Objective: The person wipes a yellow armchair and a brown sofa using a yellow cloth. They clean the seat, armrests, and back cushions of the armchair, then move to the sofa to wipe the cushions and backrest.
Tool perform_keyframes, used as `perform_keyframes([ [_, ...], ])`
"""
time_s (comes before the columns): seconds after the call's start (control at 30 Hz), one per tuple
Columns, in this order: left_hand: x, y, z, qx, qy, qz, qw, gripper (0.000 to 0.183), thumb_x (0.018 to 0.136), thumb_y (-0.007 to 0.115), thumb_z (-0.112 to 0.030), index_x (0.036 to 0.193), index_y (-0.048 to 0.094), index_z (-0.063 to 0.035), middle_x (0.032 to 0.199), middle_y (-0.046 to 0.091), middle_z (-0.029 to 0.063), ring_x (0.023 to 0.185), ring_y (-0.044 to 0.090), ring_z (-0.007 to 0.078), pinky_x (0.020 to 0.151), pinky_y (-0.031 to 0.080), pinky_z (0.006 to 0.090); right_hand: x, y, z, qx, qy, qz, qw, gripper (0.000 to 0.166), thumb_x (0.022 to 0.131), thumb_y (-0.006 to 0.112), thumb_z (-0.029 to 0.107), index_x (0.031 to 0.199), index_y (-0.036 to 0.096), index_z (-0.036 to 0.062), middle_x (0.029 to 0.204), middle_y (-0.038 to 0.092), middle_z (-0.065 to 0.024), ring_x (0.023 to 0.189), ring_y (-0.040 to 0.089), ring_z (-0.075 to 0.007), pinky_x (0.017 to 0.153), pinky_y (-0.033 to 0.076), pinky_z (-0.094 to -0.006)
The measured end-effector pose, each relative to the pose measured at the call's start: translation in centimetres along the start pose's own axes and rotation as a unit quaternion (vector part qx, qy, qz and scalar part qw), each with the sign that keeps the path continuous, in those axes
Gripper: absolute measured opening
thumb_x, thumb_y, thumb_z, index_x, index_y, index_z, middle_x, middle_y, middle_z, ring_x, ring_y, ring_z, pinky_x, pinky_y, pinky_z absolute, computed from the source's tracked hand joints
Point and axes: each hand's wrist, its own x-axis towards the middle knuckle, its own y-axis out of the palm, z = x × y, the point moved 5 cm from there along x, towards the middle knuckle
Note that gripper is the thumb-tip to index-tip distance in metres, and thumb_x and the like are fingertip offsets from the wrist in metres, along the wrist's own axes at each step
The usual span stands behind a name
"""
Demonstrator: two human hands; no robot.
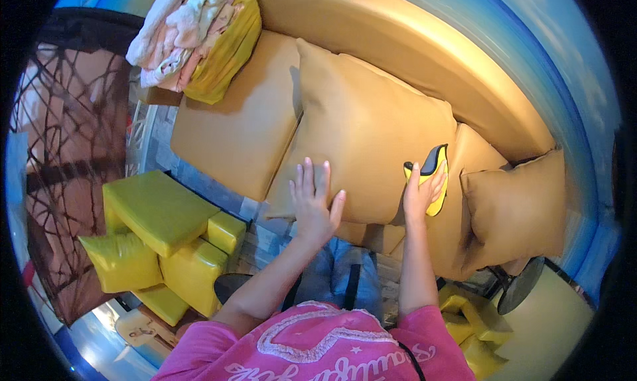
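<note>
A large tan cushion (pixel 371 117) lies across the seat of a tan sofa (pixel 239 127). My left hand (pixel 314 202) rests at the cushion's near left part, palm down with fingers spread, and holds nothing. At the cushion's right edge my right hand (pixel 422 194) grips a folded yellow and grey cloth (pixel 437 174) with black edging, its fingers lying over the cloth. A smaller tan cushion (pixel 520 207) sits to the right of that hand.
Pink and white fabrics (pixel 186 30) are heaped beside a yellow cushion (pixel 226 52) at the sofa's upper left. A yellow armchair (pixel 154 207) with a yellow pillow (pixel 122 262) stands at lower left, near a dark lattice screen (pixel 74 172). A round-edged table (pixel 552 301) is at lower right.
</note>
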Motion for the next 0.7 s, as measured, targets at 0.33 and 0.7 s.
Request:
perform_keyframes([
  [0.33,-2.1,1.6,2.0,0.022,-0.002,0.004,1.000,0.066,0.090,0.066,-0.024,0.148,0.042,-0.0026,0.159,0.026,0.0330,0.147,0.024,0.0515,0.116,0.020,0.0682,-6.8,4.3,18.8,-0.061,-0.508,0.216,0.831,0.057,0.086,0.069,0.045,0.140,0.060,0.0300,0.160,0.040,-0.0055,0.149,0.029,-0.0378,0.118,0.015,-0.0661],
  [0.7,1.9,0.5,1.8,-0.158,-0.080,-0.092,0.980,0.047,0.092,0.069,-0.018,0.131,0.051,0.0012,0.142,0.043,0.0302,0.134,0.043,0.0501,0.112,0.037,0.0557,6.4,8.3,20.5,-0.153,-0.209,0.133,0.957,0.064,0.098,0.050,0.054,0.149,0.049,0.0157,0.157,0.039,-0.0217,0.146,0.032,-0.0448,0.117,0.019,-0.0646],
])
